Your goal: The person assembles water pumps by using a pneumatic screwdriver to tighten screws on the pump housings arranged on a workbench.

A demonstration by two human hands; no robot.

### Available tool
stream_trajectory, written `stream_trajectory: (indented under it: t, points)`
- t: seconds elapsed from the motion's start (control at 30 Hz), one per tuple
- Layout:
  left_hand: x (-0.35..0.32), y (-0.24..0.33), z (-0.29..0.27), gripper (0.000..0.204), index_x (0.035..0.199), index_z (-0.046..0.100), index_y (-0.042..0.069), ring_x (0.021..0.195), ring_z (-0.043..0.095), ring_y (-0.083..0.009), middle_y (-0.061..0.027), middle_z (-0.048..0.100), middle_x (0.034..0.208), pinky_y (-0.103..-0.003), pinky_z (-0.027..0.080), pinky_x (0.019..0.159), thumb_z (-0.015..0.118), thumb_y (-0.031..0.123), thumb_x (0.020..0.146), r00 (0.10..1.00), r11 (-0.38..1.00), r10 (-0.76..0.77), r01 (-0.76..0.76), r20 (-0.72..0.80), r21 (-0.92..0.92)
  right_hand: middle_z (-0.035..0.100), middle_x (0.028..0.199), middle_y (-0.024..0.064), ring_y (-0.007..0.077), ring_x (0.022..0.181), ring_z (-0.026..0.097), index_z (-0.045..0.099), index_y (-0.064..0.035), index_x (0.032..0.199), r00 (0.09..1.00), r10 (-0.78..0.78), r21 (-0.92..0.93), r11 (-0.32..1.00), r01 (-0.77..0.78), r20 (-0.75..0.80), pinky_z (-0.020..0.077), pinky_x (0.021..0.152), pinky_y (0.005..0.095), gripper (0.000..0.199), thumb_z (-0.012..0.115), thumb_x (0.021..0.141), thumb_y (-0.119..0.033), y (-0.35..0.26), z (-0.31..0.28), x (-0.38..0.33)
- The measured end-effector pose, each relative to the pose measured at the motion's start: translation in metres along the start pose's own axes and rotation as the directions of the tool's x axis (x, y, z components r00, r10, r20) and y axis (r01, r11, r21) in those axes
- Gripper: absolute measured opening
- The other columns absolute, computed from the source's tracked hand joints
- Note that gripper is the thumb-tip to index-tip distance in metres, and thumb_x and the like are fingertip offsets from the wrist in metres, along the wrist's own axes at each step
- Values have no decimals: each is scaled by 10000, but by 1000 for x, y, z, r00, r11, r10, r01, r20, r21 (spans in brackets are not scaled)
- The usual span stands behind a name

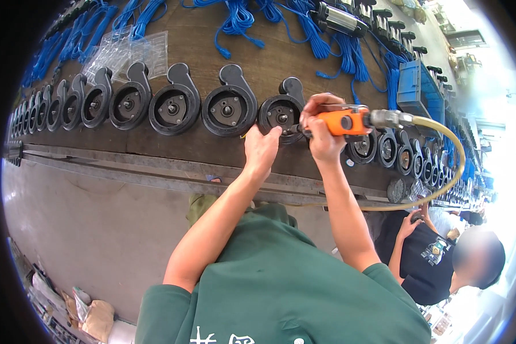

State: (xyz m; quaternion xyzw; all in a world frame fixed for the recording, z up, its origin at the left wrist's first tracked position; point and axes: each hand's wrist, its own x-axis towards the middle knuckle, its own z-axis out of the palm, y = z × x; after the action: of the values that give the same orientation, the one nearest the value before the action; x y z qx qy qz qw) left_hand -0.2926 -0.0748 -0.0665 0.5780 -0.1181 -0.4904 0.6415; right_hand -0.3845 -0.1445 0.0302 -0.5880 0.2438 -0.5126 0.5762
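Note:
My right hand point(325, 140) is wrapped around an orange air screwdriver point(354, 121), which lies sideways with its dark tip pointing left. The tip meets the right part of a round black wheel housing point(276, 108) with a curved arm at its top and a metal plate inside. On the housing's lower left edge, my left hand point(261, 150) grips it, thumb over the rim near the tool's tip. The fingers beneath are partly hidden. A yellowish hose point(457, 149) runs from the tool's metal fitting and loops down to the right.
Similar housings point(228, 109) stand in a long row on the brown table point(189, 43), on both sides. Blue cable bundles point(235, 20), clear plastic bags point(137, 54) and a blue crate point(413, 86) lie behind. A person point(424, 252) in black works at right.

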Motion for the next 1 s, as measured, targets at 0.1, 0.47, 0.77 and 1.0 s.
stream_trajectory:
  t: [0.1, 0.47, 0.77, 1.0]
  points:
    - [1, 21, 8, 230, 1074, 678, 31, 828, 667, -150, -63, 702, 1024, -324, 545, 660, 707, 37, 845, 974, 970, -225, 221, 29, 98, 644, 928, 89, 117, 735, 612, 575, 16, 1134, 994, -89, 25, 996, 91, -64, 510, 649, 238, 307, 585, 836, 86, 5, -6, 21]
    - [10, 5, 6, 404, 1115, 686, -25, 964, 672, -181, -104, 726, 1083, -328, 515, 890, 778, 41, 727, 973, 974, -223, 225, -53, 18, 654, 876, 83, 123, 693, 632, 599, 26, 1063, 981, -98, -46, 995, 92, -165, 541, 625, 251, 275, 598, 800, 106, 31, -7, 42]
    - [4, 12, 6, 397, 1130, 682, -27, 979, 668, -192, -116, 722, 1089, -330, 508, 908, 766, 53, 750, 985, 984, -156, 162, -80, 74, 645, 853, 86, 130, 693, 631, 580, 19, 1025, 971, -121, -77, 991, 107, -205, 530, 620, 249, 239, 595, 796, 86, 36, 0, 44]
    - [3, 6, 11, 385, 1137, 668, -16, 955, 652, -166, -79, 705, 1076, -306, 510, 872, 780, 50, 774, 978, 977, -193, 199, -78, 71, 655, 836, 91, 130, 676, 629, 575, 21, 1020, 978, -109, -91, 991, 94, -177, 536, 626, 255, 235, 614, 794, 69, 37, 2, 42]
